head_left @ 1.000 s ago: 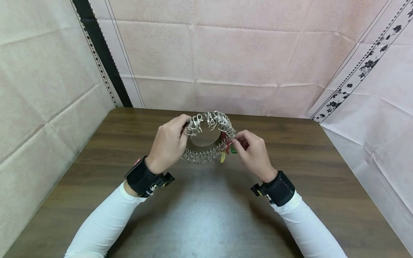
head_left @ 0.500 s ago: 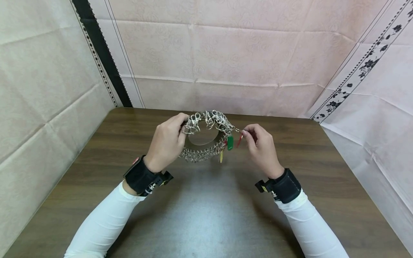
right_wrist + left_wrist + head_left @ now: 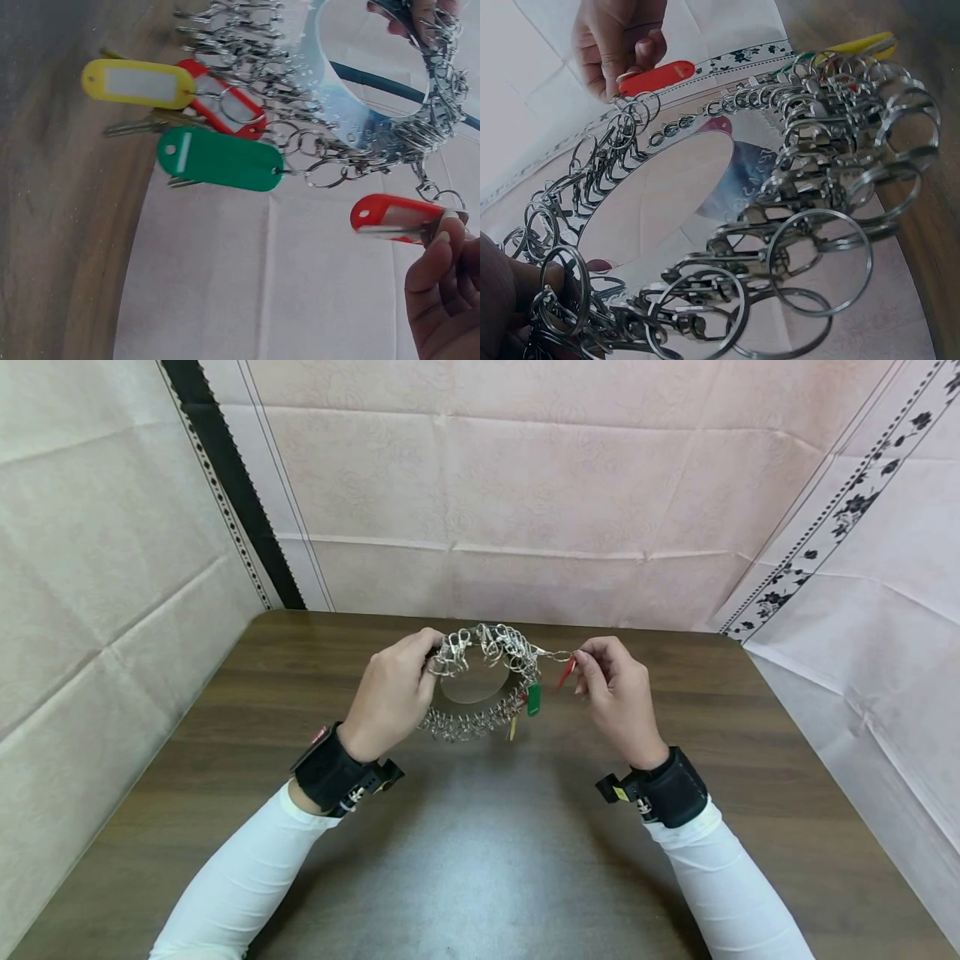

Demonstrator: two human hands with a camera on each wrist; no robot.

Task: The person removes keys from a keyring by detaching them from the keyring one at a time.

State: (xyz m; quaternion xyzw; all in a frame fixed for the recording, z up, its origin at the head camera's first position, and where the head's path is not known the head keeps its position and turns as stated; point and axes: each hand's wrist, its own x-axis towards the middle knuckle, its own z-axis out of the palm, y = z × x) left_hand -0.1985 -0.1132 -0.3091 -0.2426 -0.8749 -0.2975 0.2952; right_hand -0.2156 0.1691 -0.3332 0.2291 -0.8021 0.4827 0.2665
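Observation:
A shiny flat metal ring, its edge lined with clasps and split rings, stands tilted above the table's far part. My left hand grips its left side, fingers partly hidden behind it. Off to the ring's right, my right hand pinches a red key tag and its key between thumb and fingers; a clasp and split ring stretch from the metal ring to it. A green key tag, a yellow key tag and a second red key tag hang lower on the ring's right side.
Under both hands lies a dark wooden table. A pale patterned cloth rises behind its far edge and along the sides. Each wrist wears a black camera band.
My right hand has moved right and up from the ring's edge, drawing the red key tag outward. The green key tag now hangs in full view. My left hand keeps its grip almost in place.

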